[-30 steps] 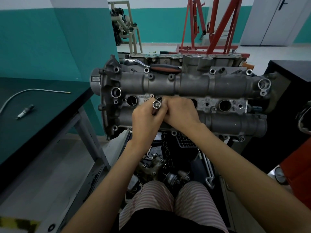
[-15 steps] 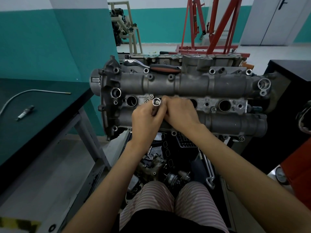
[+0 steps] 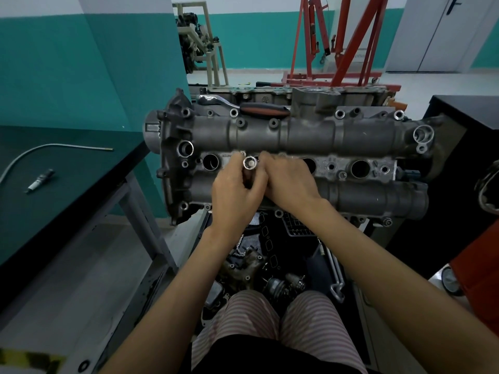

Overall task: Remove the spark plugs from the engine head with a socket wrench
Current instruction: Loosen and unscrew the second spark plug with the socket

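Both hands up at the middle of the engine head [image 3: 310, 136], pressed close together over the row of plug wells. Left hand [image 3: 237, 195] curled round a spark plug socket [image 3: 249, 163], gripping its dark barrel, bright open end tipped up toward the camera with something pale seated inside, too small to name for sure. Right hand [image 3: 290, 182] alongside, touching the left, fingers bent down over the same spot; hard to tell whether pinching the socket or only resting against it, fingertips hidden. Open well [image 3: 210, 161] just left of the hands, dark and round; two more wells [image 3: 360, 168] further right, also open. Ratchet wrench [image 3: 243, 106] lying loose on the far edge of the head, chrome end to the left, red-and-black handle to the right, well apart from both hands. Over on the green table [image 3: 67, 190] at the left, one spark plug [image 3: 40, 180] lying on its side, near a thin bent metal tube [image 3: 54, 147]. Down below the head, a clutter of engine parts [image 3: 259, 268] on the floor between striped trouser knees [image 3: 270, 317]. Red engine hoist [image 3: 348, 41] standing in the background.
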The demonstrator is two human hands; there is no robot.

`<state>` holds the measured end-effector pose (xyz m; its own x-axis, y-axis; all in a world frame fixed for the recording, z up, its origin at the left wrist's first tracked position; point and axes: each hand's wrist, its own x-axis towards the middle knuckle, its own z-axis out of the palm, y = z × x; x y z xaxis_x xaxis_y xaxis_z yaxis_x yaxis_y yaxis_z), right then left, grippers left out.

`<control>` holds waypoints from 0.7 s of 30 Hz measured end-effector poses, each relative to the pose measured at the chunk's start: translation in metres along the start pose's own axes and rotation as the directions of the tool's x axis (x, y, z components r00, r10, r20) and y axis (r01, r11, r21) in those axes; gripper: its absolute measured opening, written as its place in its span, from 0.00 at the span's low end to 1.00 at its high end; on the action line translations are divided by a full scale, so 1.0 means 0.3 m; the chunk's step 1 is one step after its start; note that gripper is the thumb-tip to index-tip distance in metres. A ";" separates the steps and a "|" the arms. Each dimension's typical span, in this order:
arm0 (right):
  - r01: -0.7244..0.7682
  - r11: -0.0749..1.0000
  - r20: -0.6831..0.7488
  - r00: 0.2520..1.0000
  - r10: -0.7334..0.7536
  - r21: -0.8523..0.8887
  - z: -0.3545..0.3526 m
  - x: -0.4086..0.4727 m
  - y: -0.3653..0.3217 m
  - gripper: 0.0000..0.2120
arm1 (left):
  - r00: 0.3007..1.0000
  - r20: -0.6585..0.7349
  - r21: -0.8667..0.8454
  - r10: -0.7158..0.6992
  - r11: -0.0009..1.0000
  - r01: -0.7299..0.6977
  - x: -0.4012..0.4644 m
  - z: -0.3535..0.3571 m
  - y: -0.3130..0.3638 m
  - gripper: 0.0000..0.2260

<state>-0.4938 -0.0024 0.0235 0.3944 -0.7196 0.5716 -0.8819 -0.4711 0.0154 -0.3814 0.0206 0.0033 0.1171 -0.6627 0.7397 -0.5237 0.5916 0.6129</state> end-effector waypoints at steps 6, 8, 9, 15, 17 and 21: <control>-0.049 0.998 -0.004 0.999 0.049 0.045 -0.010 0.002 -0.007 0.10 | 0.998 -0.015 0.035 0.054 0.998 -0.054 0.007 0.001 -0.009 0.19; -0.045 0.999 -0.004 0.999 0.045 -0.005 -0.008 0.002 -0.003 0.12 | 0.998 -0.018 0.051 0.058 0.997 -0.057 0.010 0.000 -0.010 0.20; -0.038 0.999 -0.004 0.999 0.037 -0.020 -0.006 0.001 0.000 0.13 | 0.998 -0.019 0.049 0.059 0.997 -0.058 0.010 0.000 -0.010 0.20; -0.020 0.998 -0.020 1.000 0.022 0.058 -0.011 -0.001 -0.014 0.10 | 0.999 -0.026 -0.049 0.019 0.999 -0.020 -0.006 -0.004 0.002 0.09; -0.035 0.997 -0.029 0.999 0.038 0.072 -0.014 -0.001 -0.018 0.10 | 1.000 -0.020 -0.026 0.008 1.000 -0.008 -0.004 -0.001 -0.004 0.12; -0.044 0.999 0.002 0.999 0.044 0.008 -0.013 -0.002 -0.008 0.14 | 0.999 -0.032 0.019 0.029 0.999 -0.029 0.007 0.000 -0.011 0.18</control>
<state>-0.4930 0.0011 0.0265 0.3553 -0.7406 0.5704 -0.8964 -0.4430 -0.0168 -0.3795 0.0172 0.0028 0.1285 -0.6303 0.7656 -0.5430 0.6013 0.5861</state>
